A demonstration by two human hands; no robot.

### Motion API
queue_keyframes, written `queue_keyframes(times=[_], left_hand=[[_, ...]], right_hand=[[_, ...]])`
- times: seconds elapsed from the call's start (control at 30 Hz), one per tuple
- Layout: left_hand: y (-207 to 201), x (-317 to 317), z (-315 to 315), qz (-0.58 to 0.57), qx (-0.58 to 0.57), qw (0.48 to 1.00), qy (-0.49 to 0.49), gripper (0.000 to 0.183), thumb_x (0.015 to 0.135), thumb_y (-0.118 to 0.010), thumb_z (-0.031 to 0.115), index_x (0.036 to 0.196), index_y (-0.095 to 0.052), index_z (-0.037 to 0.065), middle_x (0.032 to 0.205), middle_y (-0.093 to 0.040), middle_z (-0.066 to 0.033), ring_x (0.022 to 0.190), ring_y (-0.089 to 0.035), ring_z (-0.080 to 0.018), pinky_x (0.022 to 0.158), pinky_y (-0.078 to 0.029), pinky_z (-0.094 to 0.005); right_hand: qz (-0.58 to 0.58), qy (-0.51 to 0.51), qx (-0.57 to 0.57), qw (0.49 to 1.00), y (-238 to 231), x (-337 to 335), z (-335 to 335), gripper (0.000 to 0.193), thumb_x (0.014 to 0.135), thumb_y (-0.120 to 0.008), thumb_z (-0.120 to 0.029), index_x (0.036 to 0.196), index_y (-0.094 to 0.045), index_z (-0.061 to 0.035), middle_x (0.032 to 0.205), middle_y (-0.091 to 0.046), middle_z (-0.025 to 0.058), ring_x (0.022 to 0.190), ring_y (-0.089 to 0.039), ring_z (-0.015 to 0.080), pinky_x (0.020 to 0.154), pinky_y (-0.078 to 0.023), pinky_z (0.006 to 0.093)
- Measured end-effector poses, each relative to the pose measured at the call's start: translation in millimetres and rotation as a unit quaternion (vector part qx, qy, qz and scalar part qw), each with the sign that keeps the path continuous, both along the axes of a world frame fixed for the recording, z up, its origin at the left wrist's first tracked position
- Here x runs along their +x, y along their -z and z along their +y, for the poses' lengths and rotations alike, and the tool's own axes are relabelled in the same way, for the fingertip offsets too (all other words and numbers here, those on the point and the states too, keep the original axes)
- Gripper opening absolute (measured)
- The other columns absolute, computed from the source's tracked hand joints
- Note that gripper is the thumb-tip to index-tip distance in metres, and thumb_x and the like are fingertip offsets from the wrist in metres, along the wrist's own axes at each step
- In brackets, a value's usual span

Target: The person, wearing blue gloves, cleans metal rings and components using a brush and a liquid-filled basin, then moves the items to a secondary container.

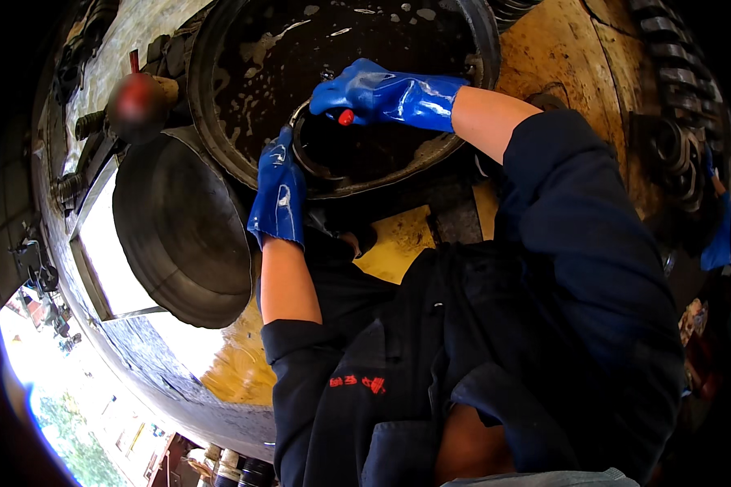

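Observation:
A wide round tub (201, 114) holds dark liquid with patches of foam. Over its near side I have both hands, in blue rubber gloves. My left hand (279, 183) grips the left edge of a ring-shaped metal part (302, 154) that rests partly in the liquid. Closed and bent over the top of that ring, my right hand (374, 93) holds a tool with a red handle end (346, 118); the rest of the tool is hidden by the glove and ring.
A dark, empty-looking round basin (183, 235) leans beside the tub on the left. Behind it is a blurred red object (136, 105). A yellow panel (398, 242) lies below the tub. Ridged, chain-like machine parts (672, 146) line the right.

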State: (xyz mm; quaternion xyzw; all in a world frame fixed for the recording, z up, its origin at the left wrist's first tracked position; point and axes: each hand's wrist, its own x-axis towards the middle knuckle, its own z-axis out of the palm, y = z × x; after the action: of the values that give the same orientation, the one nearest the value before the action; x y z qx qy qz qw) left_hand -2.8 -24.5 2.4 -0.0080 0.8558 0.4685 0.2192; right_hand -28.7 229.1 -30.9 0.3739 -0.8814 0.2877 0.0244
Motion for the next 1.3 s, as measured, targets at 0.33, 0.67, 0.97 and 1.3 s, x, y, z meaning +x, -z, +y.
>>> queue_keyframes(times=[0.33,0.67,0.97,1.3], left_hand=[[9,-11,9,-0.136,0.140,0.970,-0.146,0.046,0.110,-0.055,0.034,0.121,-0.070,-0.008,0.113,-0.076,-0.0150,0.099,-0.070,-0.0226,0.090,-0.054,-0.0313],[0,2,20,-0.104,0.216,0.959,-0.151,0.045,0.109,-0.057,0.035,0.122,-0.071,-0.005,0.112,-0.076,-0.0136,0.096,-0.071,-0.0212,0.088,-0.056,-0.0305],[6,-9,12,-0.113,0.135,0.979,-0.107,0.049,0.111,-0.053,0.039,0.126,-0.071,-0.004,0.115,-0.076,-0.0119,0.101,-0.070,-0.0203,0.092,-0.053,-0.0305],[-15,8,11,-0.078,0.104,0.984,-0.118,0.049,0.111,-0.052,0.040,0.129,-0.069,-0.003,0.122,-0.074,-0.0125,0.112,-0.067,-0.0192,0.101,-0.049,-0.0290]], right_hand=[[-0.323,0.272,0.097,0.901,2,31,1,0.034,0.088,-0.068,-0.039,0.100,-0.077,-0.0091,0.090,-0.075,0.0202,0.087,-0.072,0.0419,0.078,-0.057,0.0489],[-0.492,0.253,-0.073,0.830,-41,82,-4,0.048,0.089,-0.066,-0.042,0.100,-0.075,0.0040,0.083,-0.072,0.0228,0.078,-0.069,0.0343,0.076,-0.053,0.0436],[-0.202,0.202,-0.106,0.952,-48,73,-29,0.022,0.099,-0.052,0.002,0.113,-0.069,-0.0022,0.099,-0.077,0.0146,0.086,-0.075,0.0239,0.077,-0.058,0.0368],[-0.337,0.199,-0.141,0.910,-53,86,-26,0.025,0.099,-0.058,-0.009,0.116,-0.075,-0.0083,0.100,-0.077,0.0108,0.094,-0.072,0.0224,0.084,-0.056,0.0357]])
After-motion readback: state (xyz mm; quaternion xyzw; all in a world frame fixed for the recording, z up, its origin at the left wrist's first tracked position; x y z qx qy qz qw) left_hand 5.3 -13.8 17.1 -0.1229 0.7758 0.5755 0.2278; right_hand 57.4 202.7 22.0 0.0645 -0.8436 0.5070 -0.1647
